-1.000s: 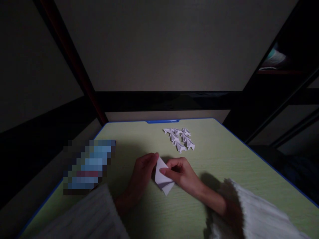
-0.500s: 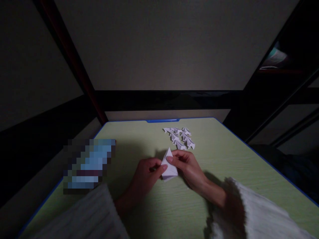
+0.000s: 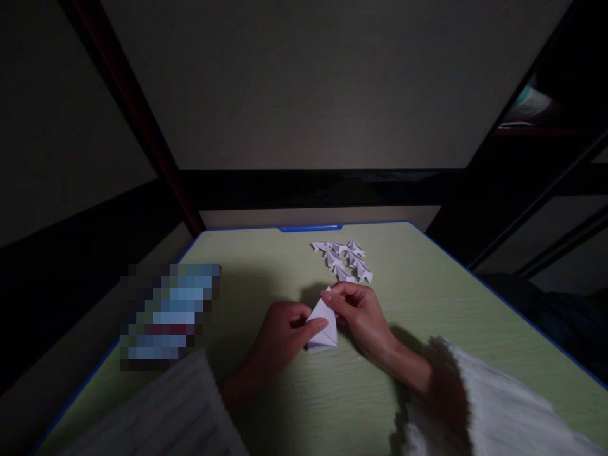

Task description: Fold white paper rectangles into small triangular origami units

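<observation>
A small piece of white folded paper (image 3: 323, 334), pointed at the top and wider below, is held up between both hands over the table. My left hand (image 3: 285, 332) is closed on its left side, the thumb lying flat across the front face. With thumb and fingers, my right hand (image 3: 358, 313) pinches the paper close to its upper tip. The fingers behind the paper are partly hidden. Just beyond my hands lie several small white folded paper figures (image 3: 354, 256), grouped in two rough rows.
The pale green table (image 3: 256, 253) has a blue edge and a blue strip (image 3: 311, 228) at its far side. At the left lies a flat, pixelated object (image 3: 173, 313). Cabinet-like panels (image 3: 313, 88) stand behind the table.
My right hand has shifted its pinch up to the paper's tip. My left thumb has slid further across the front, and the paper is turned slightly.
</observation>
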`<state>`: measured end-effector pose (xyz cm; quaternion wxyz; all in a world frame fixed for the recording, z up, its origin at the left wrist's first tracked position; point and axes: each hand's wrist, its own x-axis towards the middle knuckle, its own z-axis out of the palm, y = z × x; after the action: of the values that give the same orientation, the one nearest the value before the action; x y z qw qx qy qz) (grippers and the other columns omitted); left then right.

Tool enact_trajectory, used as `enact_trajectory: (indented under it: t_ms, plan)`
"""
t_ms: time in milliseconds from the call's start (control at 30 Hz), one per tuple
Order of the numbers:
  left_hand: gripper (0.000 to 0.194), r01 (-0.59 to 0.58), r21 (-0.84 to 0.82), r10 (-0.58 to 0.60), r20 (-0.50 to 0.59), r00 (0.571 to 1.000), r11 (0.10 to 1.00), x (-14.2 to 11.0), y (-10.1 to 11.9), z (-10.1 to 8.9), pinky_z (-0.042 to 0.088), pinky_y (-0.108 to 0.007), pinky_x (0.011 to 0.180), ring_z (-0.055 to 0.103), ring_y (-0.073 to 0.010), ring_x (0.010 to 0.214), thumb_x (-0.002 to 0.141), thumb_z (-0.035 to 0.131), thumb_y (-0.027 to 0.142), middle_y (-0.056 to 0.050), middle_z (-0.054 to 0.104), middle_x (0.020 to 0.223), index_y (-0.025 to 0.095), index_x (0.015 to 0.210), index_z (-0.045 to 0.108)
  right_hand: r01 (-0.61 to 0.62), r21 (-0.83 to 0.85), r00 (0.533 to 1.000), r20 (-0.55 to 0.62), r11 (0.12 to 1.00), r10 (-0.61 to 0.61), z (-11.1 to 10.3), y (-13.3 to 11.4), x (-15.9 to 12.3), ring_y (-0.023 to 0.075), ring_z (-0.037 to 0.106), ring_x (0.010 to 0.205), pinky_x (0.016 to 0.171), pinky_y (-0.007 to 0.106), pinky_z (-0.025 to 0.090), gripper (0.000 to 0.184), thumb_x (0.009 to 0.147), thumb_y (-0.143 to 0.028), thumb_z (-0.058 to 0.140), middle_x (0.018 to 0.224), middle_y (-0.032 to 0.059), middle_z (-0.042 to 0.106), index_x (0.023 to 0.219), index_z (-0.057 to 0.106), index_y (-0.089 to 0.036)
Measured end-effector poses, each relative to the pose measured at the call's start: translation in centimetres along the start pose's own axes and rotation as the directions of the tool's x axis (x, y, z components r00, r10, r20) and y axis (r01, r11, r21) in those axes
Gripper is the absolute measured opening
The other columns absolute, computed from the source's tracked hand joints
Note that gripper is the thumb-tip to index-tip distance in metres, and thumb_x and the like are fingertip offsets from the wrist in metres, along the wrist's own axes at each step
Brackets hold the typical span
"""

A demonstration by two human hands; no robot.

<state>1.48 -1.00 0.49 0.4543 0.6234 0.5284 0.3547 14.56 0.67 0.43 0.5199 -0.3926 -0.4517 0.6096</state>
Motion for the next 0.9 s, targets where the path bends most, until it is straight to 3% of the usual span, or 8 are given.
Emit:
enact_trajectory:
  t_ms: [400,767,900]
  plan:
    - [0.024,0.040,0.026,-0.040,0.005,0.999,0.999,0.17,0.62,-0.01,0.025,-0.018,0.042,0.038,-0.0079,0.044,0.063,0.052,0.028,0.004,0.043,0.043,0.011,0.046,0.053,0.024,-0.040,1.000,-0.003,0.999,-0.024,-0.17,0.15,0.09,0.0028,0.029,0.036,0.037,0.019,0.016,0.021,0.061,-0.028,0.064,0.039,-0.0068,0.041,0.051,0.054,-0.013]
    - [0.028,-0.045,0.063,0.042,0.043,0.998,0.997,0.31,0.21,-0.22,0.023,-0.018,0.042,0.033,-0.0077,0.044,0.067,0.048,0.028,0.005,0.036,0.042,0.012,0.043,0.049,0.010,0.021,1.000,-0.006,1.000,-0.010,-0.19,0.14,0.11,0.0032,0.030,0.037,0.037,0.018,0.018,0.020,0.059,-0.026,0.066,0.039,-0.0064,0.043,0.050,0.054,-0.013]
    - [0.028,-0.053,0.047,0.051,0.036,0.998,0.997,0.22,0.22,-0.21,0.024,-0.018,0.043,0.034,-0.0079,0.044,0.066,0.048,0.028,0.004,0.037,0.042,0.012,0.044,0.050,-0.032,0.032,0.998,0.050,0.999,0.031,-0.32,0.28,0.24,0.0035,0.031,0.039,0.039,0.019,0.018,0.019,0.060,-0.027,0.065,0.042,-0.0059,0.045,0.053,0.056,-0.013]
